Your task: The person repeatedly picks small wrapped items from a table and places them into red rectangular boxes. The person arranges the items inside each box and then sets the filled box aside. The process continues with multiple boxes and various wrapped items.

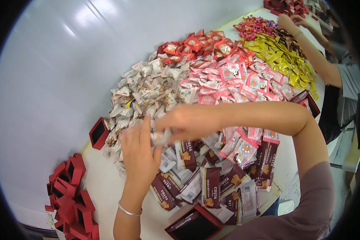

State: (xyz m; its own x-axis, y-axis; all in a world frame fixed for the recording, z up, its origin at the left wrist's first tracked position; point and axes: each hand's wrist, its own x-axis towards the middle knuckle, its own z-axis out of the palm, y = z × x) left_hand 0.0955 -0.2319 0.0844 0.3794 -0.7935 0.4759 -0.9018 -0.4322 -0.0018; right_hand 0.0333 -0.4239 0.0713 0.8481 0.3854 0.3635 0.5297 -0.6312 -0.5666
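Note:
My left hand (pixel 141 147), with a silver bangle at the wrist, lies over the near edge of a heap of small white wrapped sweets (pixel 150 90), fingers extended and thumb apart. My right hand (pixel 183 121), blurred, reaches across from the right over the same heap, its fingers close to the left. Between the two hands is a white packet (pixel 159 138) with an orange mark; whether the right fingers grip it is unclear. Before me at the table's near edge, an open red box (pixel 195 226) with a dark inside has a maroon packet in it.
Maroon Costa packets (pixel 211 186) lie near me, with pink packets (pixel 237 81), red packets (pixel 198 45) and yellow packets (pixel 282 60) beyond. Red boxes (pixel 73 204) are piled at left; single ones stand at left (pixel 99 133) and right (pixel 307 102). A co-worker's arms (pixel 312 51) reach in.

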